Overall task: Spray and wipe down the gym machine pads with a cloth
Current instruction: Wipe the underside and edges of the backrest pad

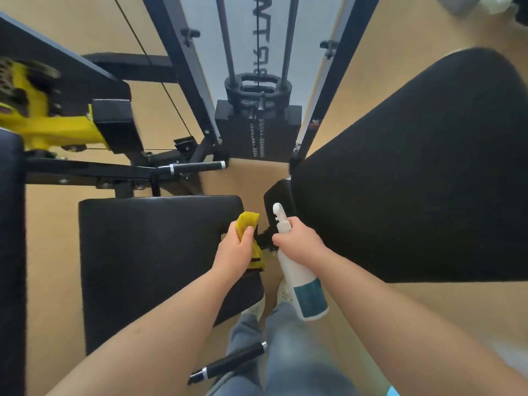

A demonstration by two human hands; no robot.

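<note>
Your left hand (233,252) has its fingers curled tight round a bunched yellow cloth (249,221), held at the right edge of the seat pad (157,258). Whether the cloth is touching the vinyl, can't tell. Your right hand (297,241) has its fingers wrapped round the neck of the white spray bottle (303,284), body hanging down towards you. Can't tell if a finger is on the trigger. Risks as I read them: the nozzle (277,211) looks aimed at the gap between the seat pad and the big back pad (414,181), near a small black pad (280,192). Fire from there and most of the mist likely lands on the floor (51,252) or the bracket hardware, right by your shoes (283,292), so there's a slip hazard. Aim square at a pad face first. The cloth's loose tail hangs beside that hardware and could snag. Wadded that tight, it gives a small contact patch and will probably streak, so open it out. A neck-only grip could slip if the bottle gets wet.
</note>
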